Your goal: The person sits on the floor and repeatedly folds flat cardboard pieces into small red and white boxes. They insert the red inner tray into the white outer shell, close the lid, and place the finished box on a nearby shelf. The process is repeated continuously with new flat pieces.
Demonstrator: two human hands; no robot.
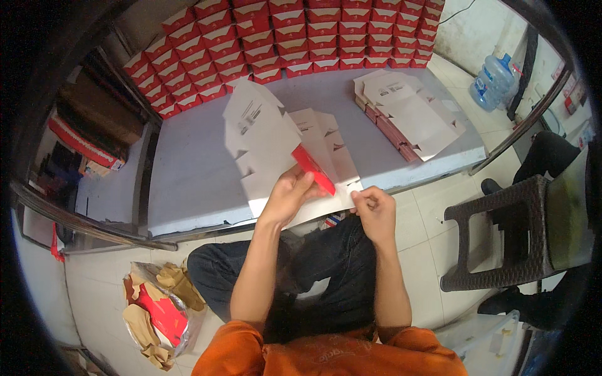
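In front of my lap, at the near edge of the low grey table [188,169], is a flat white carton blank [260,138] with cut flaps. My left hand [290,193] is closed on it, thumb against a folded-up red flap [313,170]. My right hand [375,212] pinches the blank's near right corner between thumb and fingers. Another white blank [307,122] lies partly under it on the table. Farther right rests a stack of blanks [407,116], white side up, with reddish edges.
Rows of red and white boxes [288,41] are piled along the table's back. A brown woven-look stool [501,235] stands at right, near another person's dark-clothed leg [552,156]. A blue water jug [494,81] is farther back. At left, a bag [160,313] holds red and brown scraps.
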